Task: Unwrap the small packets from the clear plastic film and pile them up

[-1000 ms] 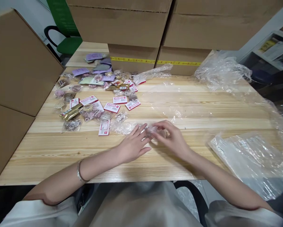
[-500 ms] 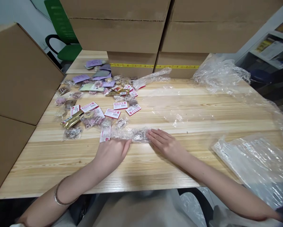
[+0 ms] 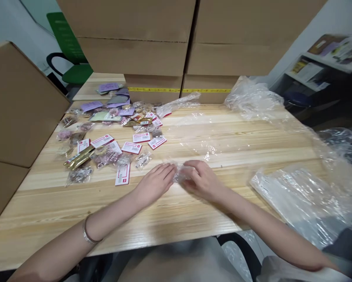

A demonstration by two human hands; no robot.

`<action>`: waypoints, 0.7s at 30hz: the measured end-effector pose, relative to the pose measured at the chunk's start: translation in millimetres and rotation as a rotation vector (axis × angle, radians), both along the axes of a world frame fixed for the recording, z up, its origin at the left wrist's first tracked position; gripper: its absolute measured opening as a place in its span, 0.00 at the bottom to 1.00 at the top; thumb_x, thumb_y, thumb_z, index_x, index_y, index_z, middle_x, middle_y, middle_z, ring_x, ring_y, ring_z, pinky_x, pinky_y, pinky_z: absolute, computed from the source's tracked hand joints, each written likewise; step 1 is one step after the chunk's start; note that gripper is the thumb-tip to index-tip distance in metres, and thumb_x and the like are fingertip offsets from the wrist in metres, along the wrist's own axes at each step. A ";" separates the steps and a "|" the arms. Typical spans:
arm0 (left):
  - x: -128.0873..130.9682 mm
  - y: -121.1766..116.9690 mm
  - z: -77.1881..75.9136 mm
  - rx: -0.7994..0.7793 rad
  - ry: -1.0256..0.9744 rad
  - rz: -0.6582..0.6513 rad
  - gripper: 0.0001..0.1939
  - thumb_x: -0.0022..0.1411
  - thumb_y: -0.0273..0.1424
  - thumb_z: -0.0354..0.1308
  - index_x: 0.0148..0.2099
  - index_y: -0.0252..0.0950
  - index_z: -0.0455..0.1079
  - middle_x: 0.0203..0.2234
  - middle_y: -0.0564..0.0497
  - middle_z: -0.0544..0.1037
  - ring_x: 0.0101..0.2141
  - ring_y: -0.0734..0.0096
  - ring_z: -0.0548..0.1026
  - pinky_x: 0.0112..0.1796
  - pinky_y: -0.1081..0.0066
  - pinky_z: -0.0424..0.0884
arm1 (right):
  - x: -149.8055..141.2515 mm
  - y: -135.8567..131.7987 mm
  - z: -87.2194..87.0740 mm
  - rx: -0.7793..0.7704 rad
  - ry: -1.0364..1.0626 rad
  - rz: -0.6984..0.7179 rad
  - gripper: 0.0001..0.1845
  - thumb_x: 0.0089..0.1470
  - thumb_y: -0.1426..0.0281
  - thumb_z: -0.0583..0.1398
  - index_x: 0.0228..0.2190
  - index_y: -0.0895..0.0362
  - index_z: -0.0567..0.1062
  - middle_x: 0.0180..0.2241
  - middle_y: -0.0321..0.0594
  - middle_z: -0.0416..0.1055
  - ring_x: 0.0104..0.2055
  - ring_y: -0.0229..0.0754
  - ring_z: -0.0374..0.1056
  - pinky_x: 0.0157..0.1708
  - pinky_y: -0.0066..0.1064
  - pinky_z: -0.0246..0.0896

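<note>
A small crumpled bundle of clear plastic wrap lies on the wooden table between my hands. My left hand rests flat at its left end, fingers stretched out side by side. From the right, my right hand pinches the wrap with curled fingers; its fingertips are partly hidden. What the wrap contains is too small to make out. Just beyond my left hand lie a small clear packet and a white card with a red edge and a barcode.
Several bagged trinkets, gold packets and purple packets cover the table's left side. Cardboard boxes stand at the back, another box at left. Loose plastic film and a flat plastic bag lie at right.
Half a second ago a longer strip of wrap with a small dark item showed between my hands. My left hand has moved right onto it; my right fingers have curled. The view has tilted.
</note>
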State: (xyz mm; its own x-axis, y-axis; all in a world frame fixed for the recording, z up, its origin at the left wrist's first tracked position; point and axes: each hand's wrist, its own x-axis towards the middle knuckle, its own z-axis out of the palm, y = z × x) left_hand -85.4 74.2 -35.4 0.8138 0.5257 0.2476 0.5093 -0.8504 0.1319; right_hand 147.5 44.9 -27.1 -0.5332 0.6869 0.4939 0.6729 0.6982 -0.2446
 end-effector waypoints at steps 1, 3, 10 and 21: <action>0.6 3.5 -0.6 0.012 -0.036 -0.011 0.19 0.69 0.29 0.50 0.59 0.29 0.66 0.53 0.36 0.75 0.56 0.55 0.72 0.58 0.55 0.66 | 1.5 2.3 3.6 -0.035 -0.019 0.001 0.26 0.56 0.74 0.61 0.57 0.60 0.67 0.58 0.57 0.67 0.63 0.54 0.60 0.57 0.50 0.63; 2.3 9.0 1.8 0.013 -0.126 -0.041 0.16 0.68 0.27 0.48 0.55 0.30 0.69 0.48 0.37 0.78 0.51 0.56 0.76 0.54 0.56 0.71 | 5.1 6.5 12.2 -0.180 -0.038 0.075 0.30 0.57 0.74 0.60 0.61 0.58 0.64 0.61 0.53 0.63 0.66 0.53 0.56 0.61 0.52 0.56; 9.6 8.9 31.4 -0.227 -0.433 -0.091 0.15 0.70 0.29 0.52 0.58 0.37 0.65 0.48 0.43 0.77 0.49 0.65 0.76 0.49 0.67 0.73 | 39.6 5.9 46.4 -0.744 0.374 0.043 0.17 0.57 0.62 0.63 0.47 0.53 0.78 0.45 0.40 0.78 0.44 0.43 0.75 0.45 0.35 0.70; 13.8 15.8 10.8 -0.505 -0.512 0.188 0.14 0.70 0.34 0.48 0.56 0.42 0.64 0.50 0.45 0.73 0.52 0.61 0.72 0.51 0.62 0.68 | 256.6 138.8 100.6 -0.058 0.928 -1.277 0.12 0.58 0.66 0.60 0.37 0.62 0.76 0.34 0.44 0.75 0.32 0.41 0.71 0.26 0.30 0.66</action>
State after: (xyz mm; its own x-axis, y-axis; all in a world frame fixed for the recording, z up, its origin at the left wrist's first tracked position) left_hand -71.6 90.0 -24.6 0.5466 0.7949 0.2636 0.4098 -0.5283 0.7436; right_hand 404.1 183.7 73.5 0.8492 0.4571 0.2642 0.3933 -0.2138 -0.8942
